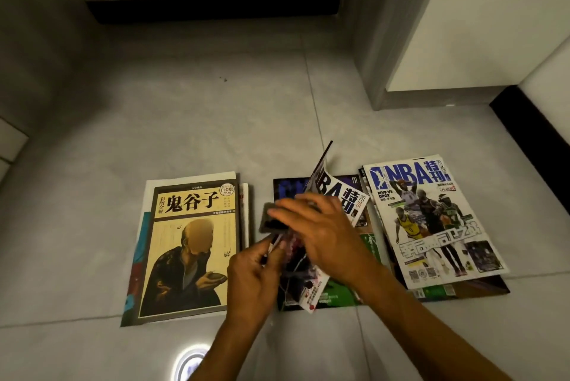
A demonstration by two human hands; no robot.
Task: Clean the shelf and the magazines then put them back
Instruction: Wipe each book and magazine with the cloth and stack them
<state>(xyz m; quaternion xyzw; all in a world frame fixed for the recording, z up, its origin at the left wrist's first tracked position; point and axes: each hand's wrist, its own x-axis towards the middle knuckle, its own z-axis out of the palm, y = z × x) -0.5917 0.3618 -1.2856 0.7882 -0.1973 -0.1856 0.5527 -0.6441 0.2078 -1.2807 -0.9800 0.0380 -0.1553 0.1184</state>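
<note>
Three groups of printed matter lie on the tiled floor (pixel 191 109).

Left hand (pixel 253 269): positioned low at the centre, fingers curled, pinching the near-left edge of the lifted magazine (pixel 327 192) between thumb and fingertips. Motion blur obscures the exact contact point, so the grip appears to be on a few pages rather than the whole issue.

Right hand (pixel 320 226): positioned just above and to the right of the left hand, fingers extended flat and reaching leftward across the lifted magazine. A small dark pad-like object (pixel 271 221) sits under its fingertips (too blurred to identify).

Lifted magazine: a basketball issue, tilted up off the middle stack (pixel 339 297), its far corner raised and its cover partly folded open under the right hand.

Left of the left hand: a yellow-covered book (pixel 191 245) with a seated figure on the front, lying flat on top of other thin publications (pixel 135 257).

Right of the right forearm: a second basketball magazine (pixel 431 220) lying face up on a loosely fanned right stack (pixel 462 291), just beside the middle stack.
</note>
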